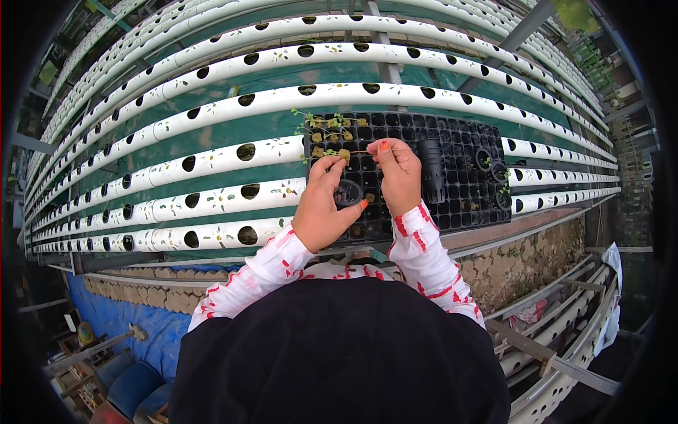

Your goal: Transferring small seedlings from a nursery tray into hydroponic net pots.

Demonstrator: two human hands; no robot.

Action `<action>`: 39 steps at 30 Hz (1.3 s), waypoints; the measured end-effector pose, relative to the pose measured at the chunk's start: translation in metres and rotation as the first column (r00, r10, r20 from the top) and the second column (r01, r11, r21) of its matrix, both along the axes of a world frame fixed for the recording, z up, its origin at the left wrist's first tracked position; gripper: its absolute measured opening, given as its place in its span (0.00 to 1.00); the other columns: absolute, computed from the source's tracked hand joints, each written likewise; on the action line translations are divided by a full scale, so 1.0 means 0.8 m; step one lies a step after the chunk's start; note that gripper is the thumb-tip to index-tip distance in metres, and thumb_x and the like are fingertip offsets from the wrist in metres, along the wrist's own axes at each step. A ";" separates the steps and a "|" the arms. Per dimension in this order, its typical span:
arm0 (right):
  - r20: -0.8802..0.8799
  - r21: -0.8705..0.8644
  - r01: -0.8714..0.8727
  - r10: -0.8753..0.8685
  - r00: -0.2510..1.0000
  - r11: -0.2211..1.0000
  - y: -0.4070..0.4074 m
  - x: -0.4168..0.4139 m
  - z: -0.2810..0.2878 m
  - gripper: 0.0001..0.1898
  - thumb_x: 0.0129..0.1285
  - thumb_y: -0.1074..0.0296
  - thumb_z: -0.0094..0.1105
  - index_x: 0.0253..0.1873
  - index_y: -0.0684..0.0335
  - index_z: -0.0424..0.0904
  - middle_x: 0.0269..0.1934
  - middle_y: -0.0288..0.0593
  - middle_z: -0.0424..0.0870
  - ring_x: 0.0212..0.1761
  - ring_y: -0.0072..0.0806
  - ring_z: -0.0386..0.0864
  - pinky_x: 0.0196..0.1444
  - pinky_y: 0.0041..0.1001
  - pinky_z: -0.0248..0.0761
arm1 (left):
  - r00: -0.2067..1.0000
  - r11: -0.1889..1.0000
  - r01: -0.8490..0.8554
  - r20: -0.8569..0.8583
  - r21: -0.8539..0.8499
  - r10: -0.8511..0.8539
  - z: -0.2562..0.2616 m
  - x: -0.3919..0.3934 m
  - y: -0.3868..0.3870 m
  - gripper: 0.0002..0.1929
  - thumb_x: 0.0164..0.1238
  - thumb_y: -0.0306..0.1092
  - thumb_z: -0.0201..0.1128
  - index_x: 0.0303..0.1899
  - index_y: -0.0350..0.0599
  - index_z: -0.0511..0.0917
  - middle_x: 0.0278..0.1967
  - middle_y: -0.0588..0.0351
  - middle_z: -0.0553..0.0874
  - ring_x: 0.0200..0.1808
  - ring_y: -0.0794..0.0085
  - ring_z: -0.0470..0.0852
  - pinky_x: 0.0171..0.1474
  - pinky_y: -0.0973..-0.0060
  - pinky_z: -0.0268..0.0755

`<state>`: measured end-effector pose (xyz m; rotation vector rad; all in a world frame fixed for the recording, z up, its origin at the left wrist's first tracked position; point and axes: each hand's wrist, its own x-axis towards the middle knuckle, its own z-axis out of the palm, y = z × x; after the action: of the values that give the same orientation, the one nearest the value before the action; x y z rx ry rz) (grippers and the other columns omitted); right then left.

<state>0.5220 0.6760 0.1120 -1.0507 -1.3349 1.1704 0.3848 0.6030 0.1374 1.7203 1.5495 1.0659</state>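
Note:
My left hand (pixel 327 206) holds a small black net pot (pixel 348 193) against its palm, its thumb along the rim. The fingertips of that hand are at a yellowish growing-medium cube (pixel 344 155). My right hand (pixel 397 175) pinches a thin wooden stick (pixel 362 151), which points left to the cube. Beneath both hands lies a black seedling tray (pixel 450 212) with square cells. Leafy seedlings (pixel 312 122) in similar cubes stand at the tray's back left. Beside my right hand, a stack of black net pots (pixel 431 169) lies on the tray.
Rows of white hydroponic pipes (pixel 275 103) with round holes run left, right and behind the tray. Loose net pots (pixel 499 171) sit at the tray's right. Grey metal posts (pixel 511 40) rise beyond. A blue tarpaulin (pixel 132 312) lies at lower left, more pipes (pixel 556 318) at lower right.

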 end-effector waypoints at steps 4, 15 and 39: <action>-0.029 0.157 0.001 0.004 1.000 0.988 -0.001 0.027 0.010 0.12 0.70 0.66 0.43 0.38 0.67 0.74 0.32 0.36 0.77 0.31 0.16 0.70 0.37 0.18 0.66 | 0.991 0.998 0.054 0.128 -0.031 -0.049 0.010 0.001 -0.011 0.32 0.45 0.31 0.68 0.55 0.29 0.68 0.56 0.46 0.66 0.57 0.62 0.68 0.59 0.74 0.60; -0.535 -0.275 -0.339 0.150 0.831 0.899 -0.044 0.036 0.012 0.16 0.60 0.74 0.57 0.53 0.66 0.72 0.35 0.33 0.76 0.26 0.12 0.66 0.26 0.12 0.57 | 0.915 0.954 0.298 0.292 -0.026 -0.278 0.025 0.017 -0.012 0.31 0.46 0.31 0.67 0.56 0.33 0.68 0.56 0.48 0.67 0.60 0.64 0.64 0.62 0.72 0.55; 0.160 0.206 0.091 -0.125 0.979 0.974 -0.113 0.058 0.059 0.17 0.47 0.79 0.65 0.44 0.65 0.77 0.34 0.36 0.75 0.22 0.13 0.62 0.23 0.15 0.57 | -0.371 0.829 0.497 0.800 -0.257 0.471 0.000 0.020 0.006 0.25 0.60 0.49 0.59 0.44 0.33 0.68 0.41 0.45 0.74 0.47 0.52 0.74 0.53 0.59 0.73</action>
<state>0.5684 0.5856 0.1591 -1.0835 -1.4757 0.8621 0.4011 0.6082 0.1373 -0.2123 0.3088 1.1770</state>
